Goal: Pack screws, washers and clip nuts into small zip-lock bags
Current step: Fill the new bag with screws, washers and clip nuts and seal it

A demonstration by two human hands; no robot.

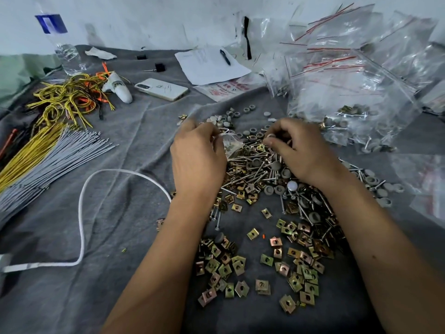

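From the head camera I see my left hand [196, 153] pinching a small zip-lock bag [231, 143] by its top, with the bag hanging just to the right of my fingers. My right hand [292, 150] is curled around a gray washer [271, 136], close beside the bag's mouth and nearer to it than anything else. Screws [250, 165] and clip nuts [226, 263] lie below both hands. I cannot tell if the bag's mouth is open.

Scuffed white wall [149, 18] behind, desk draped in wrinkled grey cloth [115, 213], pale green surface [16, 75] at left, soft even light
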